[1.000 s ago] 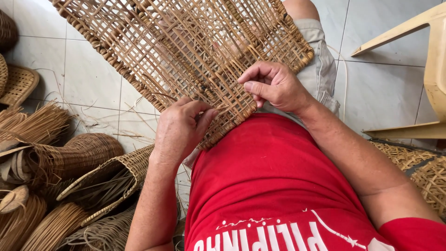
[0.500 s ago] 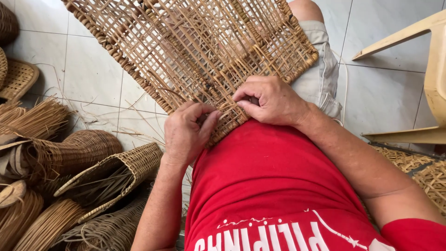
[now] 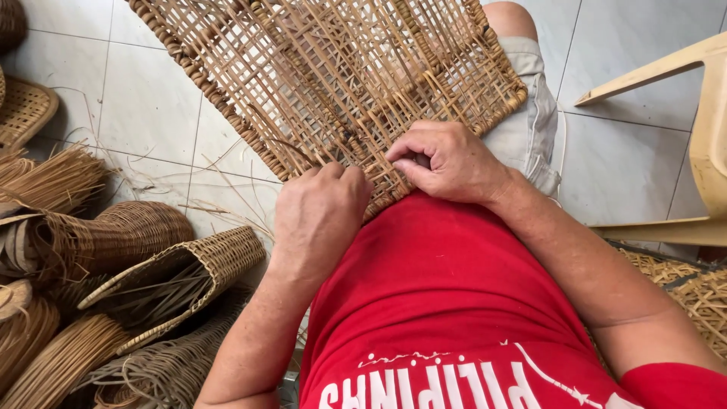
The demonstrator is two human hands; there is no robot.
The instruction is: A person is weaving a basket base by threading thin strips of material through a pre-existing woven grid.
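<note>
Got the big woven rattan panel (image 3: 333, 76) propped across my lap, its near edge right up against my red shirt (image 3: 447, 303) and the rest slanting away over the tiled floor (image 3: 144, 106). My left hand (image 3: 318, 216) is curled into a loose fist at that near edge, knuckles up, fingers tucked in against the weave. Looks like I'm pinching a thin strand there, but honestly the fingertips are hidden under the hand so I can't say for sure what's in them. My right hand (image 3: 447, 159) sits just beside it, also on the near edge, fingers bent and closed together with the thumb pressed in against the lattice, gripping the weave itself. The two hands are close but not touching. Off to my left on the floor there's a heap of other wickerwork: a small rectangular woven basket (image 3: 189, 269) tipped on its side, a rounded basket (image 3: 129, 231) behind it, and a bundle of loose straw-coloured strips (image 3: 49, 178). On my right, part of a pale plastic chair (image 3: 681, 113).
</note>
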